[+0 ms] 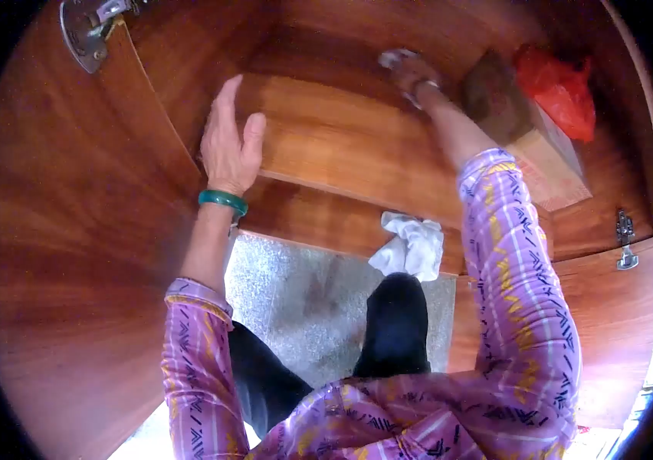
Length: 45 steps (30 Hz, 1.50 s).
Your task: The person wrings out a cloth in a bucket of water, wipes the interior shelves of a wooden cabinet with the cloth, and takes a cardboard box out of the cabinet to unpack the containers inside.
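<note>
- Your right hand [412, 74] holds a whitish cloth [397, 58] deep inside the cabinet [326, 253].
- Your left hand [232, 149] is open and empty, thumb spread, near the shelf [342, 134].
- A crumpled white rag [411, 247] lies at the front edge.
- A red bag [560, 84] sits by the box [545, 157].

Probably a home, judging by the wooden cabinet [326, 115] holding a cardboard box [529, 134] and red plastic bag [560, 88].

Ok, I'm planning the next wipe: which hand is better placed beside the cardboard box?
Likely the right hand: it holds a white cloth near the cardboard box, while the left hand looks empty on the far side.
</note>
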Each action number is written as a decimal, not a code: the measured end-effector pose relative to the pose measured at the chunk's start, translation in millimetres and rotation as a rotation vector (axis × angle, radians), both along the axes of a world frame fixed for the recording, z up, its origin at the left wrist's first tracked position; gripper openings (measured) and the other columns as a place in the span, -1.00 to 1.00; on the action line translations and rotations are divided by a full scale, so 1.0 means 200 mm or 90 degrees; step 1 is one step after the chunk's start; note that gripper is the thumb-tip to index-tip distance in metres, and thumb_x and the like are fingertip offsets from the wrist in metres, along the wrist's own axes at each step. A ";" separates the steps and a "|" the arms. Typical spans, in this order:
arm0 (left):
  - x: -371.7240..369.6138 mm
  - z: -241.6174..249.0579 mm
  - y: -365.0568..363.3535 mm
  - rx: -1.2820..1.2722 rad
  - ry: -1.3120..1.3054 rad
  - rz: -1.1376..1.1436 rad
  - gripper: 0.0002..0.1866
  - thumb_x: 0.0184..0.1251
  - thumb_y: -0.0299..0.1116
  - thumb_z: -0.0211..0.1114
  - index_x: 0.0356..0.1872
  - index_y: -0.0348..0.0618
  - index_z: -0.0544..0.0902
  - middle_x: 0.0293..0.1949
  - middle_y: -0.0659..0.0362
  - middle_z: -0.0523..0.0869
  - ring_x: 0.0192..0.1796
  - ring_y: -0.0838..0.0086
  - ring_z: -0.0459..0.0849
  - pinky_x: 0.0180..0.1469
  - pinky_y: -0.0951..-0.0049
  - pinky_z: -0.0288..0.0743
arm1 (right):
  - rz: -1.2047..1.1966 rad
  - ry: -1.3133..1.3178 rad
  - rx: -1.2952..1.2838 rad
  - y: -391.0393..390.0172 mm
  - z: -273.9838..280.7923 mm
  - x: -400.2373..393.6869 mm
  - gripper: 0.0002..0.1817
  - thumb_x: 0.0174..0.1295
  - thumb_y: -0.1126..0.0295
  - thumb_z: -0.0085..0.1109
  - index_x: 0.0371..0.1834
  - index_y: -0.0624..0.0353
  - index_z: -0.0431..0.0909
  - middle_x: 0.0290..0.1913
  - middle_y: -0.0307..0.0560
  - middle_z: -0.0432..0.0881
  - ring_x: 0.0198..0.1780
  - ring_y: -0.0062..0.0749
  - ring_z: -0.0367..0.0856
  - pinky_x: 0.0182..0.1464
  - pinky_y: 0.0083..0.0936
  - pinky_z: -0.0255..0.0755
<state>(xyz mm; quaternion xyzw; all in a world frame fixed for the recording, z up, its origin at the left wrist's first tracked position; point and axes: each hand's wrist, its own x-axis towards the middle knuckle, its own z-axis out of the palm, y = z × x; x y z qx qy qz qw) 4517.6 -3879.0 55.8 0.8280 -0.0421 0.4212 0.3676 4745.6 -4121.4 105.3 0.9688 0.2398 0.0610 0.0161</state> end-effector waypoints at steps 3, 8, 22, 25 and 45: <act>0.01 0.01 0.01 0.022 -0.039 -0.011 -0.38 0.30 0.03 -0.07 0.23 -0.21 0.22 0.16 -0.11 0.38 0.20 0.01 0.34 0.21 0.22 0.22 | 0.169 0.088 0.240 0.50 0.04 -0.40 -0.67 0.06 0.22 -0.09 -0.25 0.15 0.56 -0.24 0.12 0.61 -0.27 -0.07 0.60 -0.20 -0.25 0.48; 0.01 0.00 0.05 -0.114 -0.036 -0.064 -0.42 0.30 -0.02 -0.05 0.20 -0.24 0.24 0.15 -0.10 0.39 0.18 0.08 0.39 0.19 0.26 0.25 | 0.361 -0.020 0.125 0.45 -0.07 -1.07 -0.66 0.16 0.15 -0.06 -0.08 0.03 0.52 0.04 0.03 0.49 0.09 -0.14 0.45 -0.02 -0.26 0.43; 0.01 -0.01 0.02 -0.023 -0.006 -0.038 -0.45 0.32 0.00 -0.06 0.19 -0.17 0.27 0.09 -0.10 0.45 0.14 0.05 0.42 0.15 0.24 0.27 | 0.163 0.145 0.311 -0.05 -0.02 -1.10 -0.61 0.23 0.11 -0.01 -0.03 0.14 0.50 -0.12 0.01 0.59 -0.22 -0.21 0.62 -0.22 -0.36 0.50; 0.01 0.01 0.02 -0.013 -0.002 -0.016 -0.44 0.32 0.03 -0.05 0.18 -0.17 0.27 0.09 -0.09 0.46 0.15 0.07 0.41 0.15 0.22 0.27 | 0.003 0.779 0.828 -0.19 0.17 -0.98 -0.45 0.19 -0.04 0.04 0.08 0.16 0.44 -0.09 -0.14 0.60 -0.24 -0.45 0.63 -0.22 -0.66 0.54; -0.02 0.03 0.05 -0.161 0.015 -0.161 -0.44 0.32 -0.07 -0.07 0.23 -0.23 0.21 0.22 -0.13 0.30 0.27 0.11 0.26 0.28 0.24 0.10 | 0.401 -0.153 0.284 0.49 -0.21 -0.91 -0.62 0.17 0.08 -0.06 -0.08 0.01 0.56 0.07 0.11 0.47 0.11 -0.01 0.39 0.12 -0.11 0.27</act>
